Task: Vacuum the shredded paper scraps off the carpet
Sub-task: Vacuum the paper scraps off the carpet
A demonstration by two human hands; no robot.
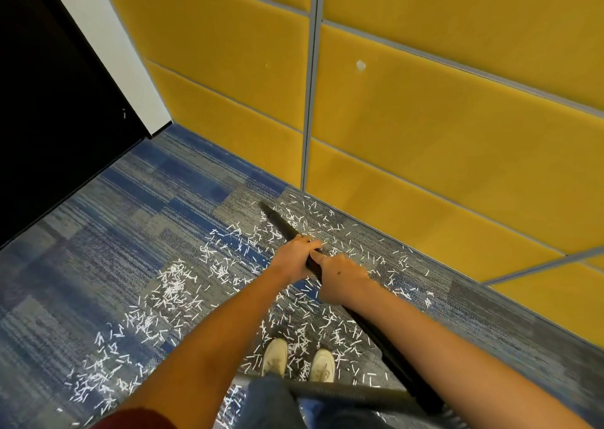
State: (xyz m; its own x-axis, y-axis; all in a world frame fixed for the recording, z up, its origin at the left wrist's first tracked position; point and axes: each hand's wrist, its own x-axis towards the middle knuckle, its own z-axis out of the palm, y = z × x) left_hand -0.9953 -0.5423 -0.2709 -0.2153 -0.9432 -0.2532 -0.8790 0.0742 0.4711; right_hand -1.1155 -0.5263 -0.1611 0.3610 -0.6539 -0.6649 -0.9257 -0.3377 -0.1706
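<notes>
A long black plastic vacuum wand [280,223] lies on a slant through the middle of the frame. Its long axis runs from the lower right up to the centre. The open nozzle end points up and to the left, towards the foot of the yellow padded wall panels [425,118], and sits low at the blue and grey striped carpet [98,232]. At the bottom of the frame the wand's rear end meets a grey ribbed hose [343,392], which runs off to the left behind the person's legs.

Both hands hold the wand just beside each other. The left hand [294,255] is the one nearer the nozzle, its fingers curled over the top of the tube. The right hand [343,278] grips just behind it, with the thumb laid along the tube towards the left hand.

White shredded paper scraps [173,285] are strewn over the carpet from the lower left up to the wall, thick at centre left and around the nozzle. Some lie around the two cream-coloured shoes [274,356] at bottom centre.

A black door panel [49,101] fills the upper left, with a white strip [130,69] between it and the yellow wall.
</notes>
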